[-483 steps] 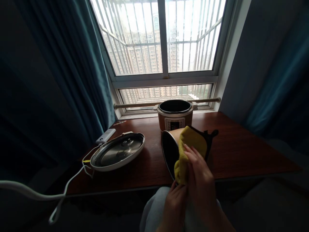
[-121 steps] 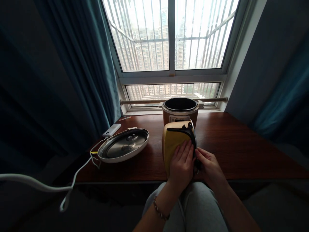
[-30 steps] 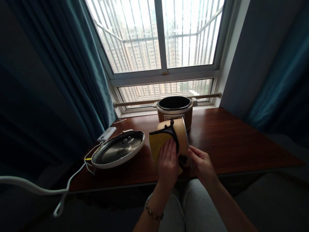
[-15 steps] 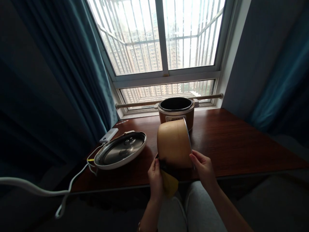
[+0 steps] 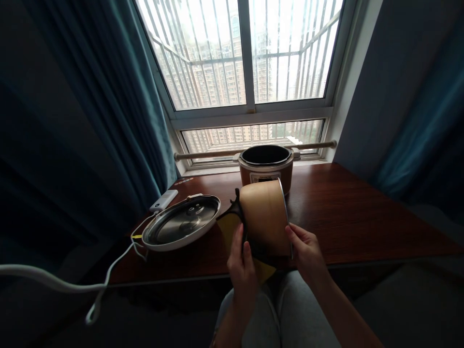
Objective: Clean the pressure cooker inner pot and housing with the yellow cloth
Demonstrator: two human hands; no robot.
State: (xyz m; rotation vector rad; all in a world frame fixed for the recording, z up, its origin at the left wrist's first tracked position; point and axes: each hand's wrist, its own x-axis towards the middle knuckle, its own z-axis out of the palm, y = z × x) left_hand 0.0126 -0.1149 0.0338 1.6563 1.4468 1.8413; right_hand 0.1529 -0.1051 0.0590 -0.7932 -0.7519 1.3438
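A golden inner pot [image 5: 266, 217] lies tipped on its side over the front of the table, its rim facing right. My right hand [image 5: 306, 246] pinches that rim between thumb and fingers. Against the pot's base, on the left, my left hand [image 5: 242, 266] presses a cloth [image 5: 227, 228], yellow on one side and dark on the other; part of it stands up above my fingers. Behind the pot stands the cooker body [image 5: 266, 166], its top uncovered and its front panel partly hidden. The pot's inside is turned out of sight.
A round lid [image 5: 181, 224] with a white rim lies on the table's left side. Beside it are a white power strip [image 5: 164, 200] and a white cable [image 5: 54, 281] that hangs past the table edge. A barred window [image 5: 250, 58] is behind, with a blue curtain [image 5: 119, 87] at left.
My left hand has shifted slightly right and turned, with the cloth now spread up along the pot's base. The pot has moved a little right; my right hand keeps its hold on the rim.
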